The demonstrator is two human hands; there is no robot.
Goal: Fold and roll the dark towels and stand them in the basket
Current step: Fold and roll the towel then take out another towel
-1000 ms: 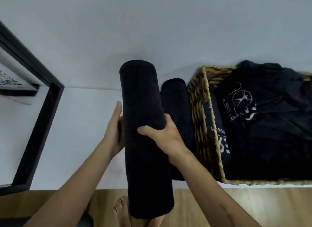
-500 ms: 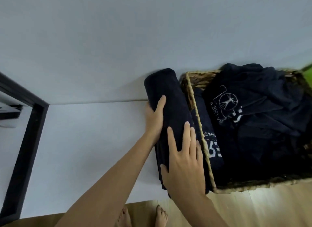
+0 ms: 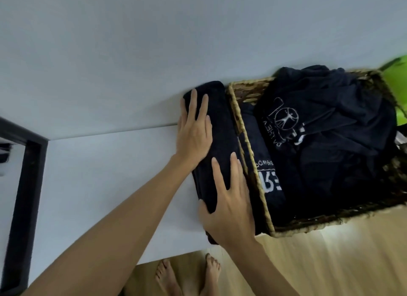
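Note:
A rolled dark towel [image 3: 220, 137] lies lengthwise on the white tabletop [image 3: 99, 174], pressed against the left wall of the wicker basket [image 3: 251, 159]. My left hand [image 3: 195, 130] rests flat on the roll's far half, fingers straight. Nearer to me, my right hand [image 3: 229, 203] lies flat on the roll with fingers spread. Any second roll underneath is hidden. The basket holds dark garments [image 3: 326, 141] with white printed logos.
A black frame [image 3: 24, 196] stands at the table's left. The pale wall [image 3: 176, 42] runs right behind the towel and basket. Wooden floor [image 3: 319, 262] and my bare feet [image 3: 187, 273] show below the table edge. Something bright green [image 3: 396, 73] sits at the far right.
I brought the raised rolled towel down beside the basket, over the roll that lay there. Both hands went from gripping it to lying flat on it. The view shifted right.

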